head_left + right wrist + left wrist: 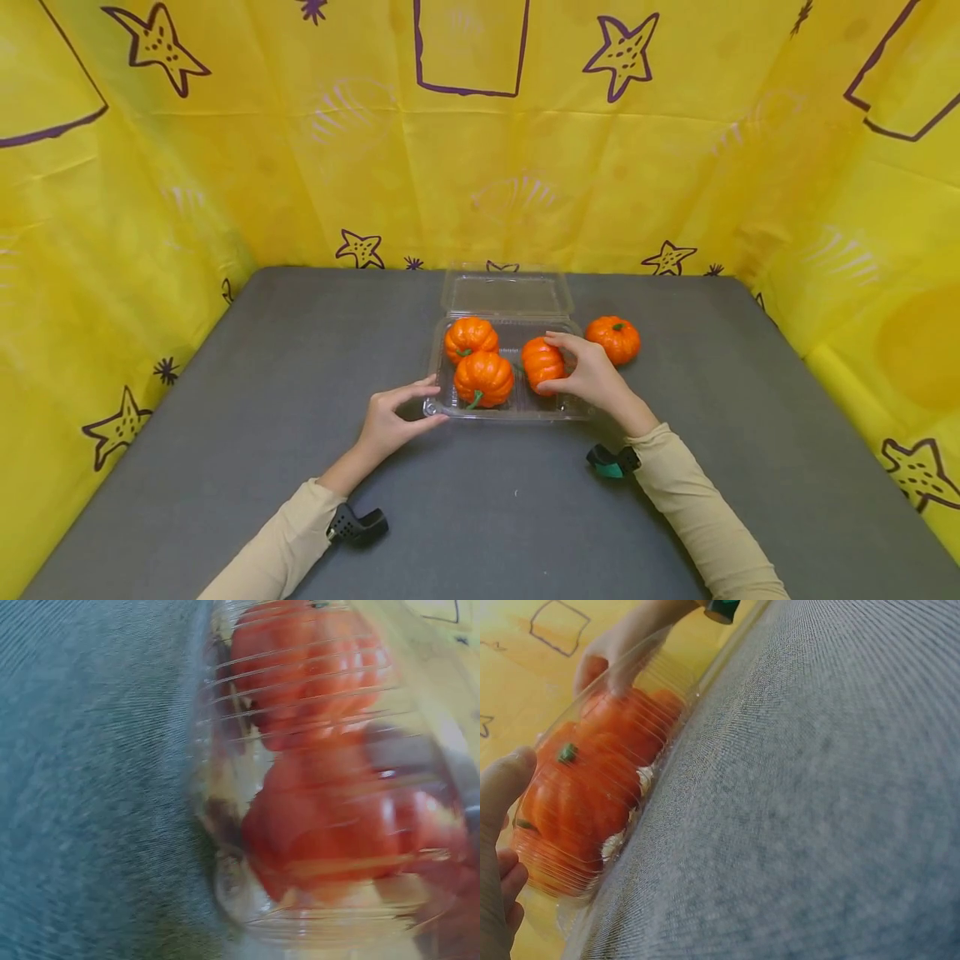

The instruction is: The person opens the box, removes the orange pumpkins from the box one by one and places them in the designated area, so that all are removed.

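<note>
A clear plastic clamshell container (pixel 510 414) stands on the grey table, its lid (pixel 510 295) folded back behind it. Two small orange pumpkins, the rear one (pixel 471 337) and the front one (pixel 486 377), lie in its left half. My right hand (pixel 592 375) grips a third pumpkin (pixel 542 365) by its sides in the right half, tipped with its stem to the left. With thumb and fingers around it, my left hand (pixel 393 415) holds the container's left front corner. Through the ribbed wall in the left wrist view, pumpkins (pixel 585 787) show. The right wrist view is blurred.
Another orange pumpkin (pixel 612 340) sits on the table just right of the container. Yellow patterned cloth (pixel 480 150) walls the table (pixel 480 517) at the back and both sides. Black cameras (pixel 358 525) are strapped to both wrists.
</note>
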`<act>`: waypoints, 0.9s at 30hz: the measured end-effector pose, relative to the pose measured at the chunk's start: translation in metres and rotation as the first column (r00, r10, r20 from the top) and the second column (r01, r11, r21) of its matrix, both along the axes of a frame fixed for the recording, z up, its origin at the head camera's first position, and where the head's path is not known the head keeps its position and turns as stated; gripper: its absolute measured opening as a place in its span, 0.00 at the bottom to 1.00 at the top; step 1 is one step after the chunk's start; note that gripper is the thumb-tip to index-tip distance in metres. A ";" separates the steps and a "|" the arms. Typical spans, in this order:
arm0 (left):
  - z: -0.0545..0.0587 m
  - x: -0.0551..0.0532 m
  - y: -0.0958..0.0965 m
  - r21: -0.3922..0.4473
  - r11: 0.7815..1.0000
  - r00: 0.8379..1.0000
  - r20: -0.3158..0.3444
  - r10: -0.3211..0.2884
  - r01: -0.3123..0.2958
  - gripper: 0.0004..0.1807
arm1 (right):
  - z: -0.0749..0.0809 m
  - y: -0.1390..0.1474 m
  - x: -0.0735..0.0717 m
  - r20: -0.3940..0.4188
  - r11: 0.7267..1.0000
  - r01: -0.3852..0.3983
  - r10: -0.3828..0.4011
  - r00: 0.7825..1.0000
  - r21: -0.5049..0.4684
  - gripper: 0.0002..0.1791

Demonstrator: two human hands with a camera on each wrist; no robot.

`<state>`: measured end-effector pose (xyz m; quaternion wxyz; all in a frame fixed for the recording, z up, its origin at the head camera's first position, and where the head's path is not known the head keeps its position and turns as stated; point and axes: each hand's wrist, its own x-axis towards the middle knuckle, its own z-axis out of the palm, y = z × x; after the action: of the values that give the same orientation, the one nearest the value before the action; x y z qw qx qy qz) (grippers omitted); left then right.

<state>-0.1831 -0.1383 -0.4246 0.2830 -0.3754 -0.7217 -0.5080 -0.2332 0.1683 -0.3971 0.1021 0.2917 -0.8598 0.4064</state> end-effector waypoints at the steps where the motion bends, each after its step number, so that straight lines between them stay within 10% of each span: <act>1: 0.000 0.000 0.000 0.000 1.000 1.000 -0.003 0.000 0.000 0.23 | 0.000 0.000 0.001 0.000 1.000 0.007 -0.007 1.000 -0.011 0.37; 15: 0.001 0.001 0.000 -0.005 1.000 1.000 -0.007 0.001 -0.001 0.22 | 0.007 0.001 0.004 0.118 0.974 0.038 -0.012 0.993 -0.224 0.24; 27: 0.002 0.001 0.001 -0.005 1.000 1.000 -0.003 0.008 -0.008 0.22 | 0.033 0.007 0.014 0.204 0.953 -0.013 0.078 0.976 -0.302 0.32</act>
<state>-0.1817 -0.1375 -0.4227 0.2852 -0.3742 -0.7240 -0.5044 -0.2196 0.1750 -0.3639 0.0426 0.2474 -0.7875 0.5629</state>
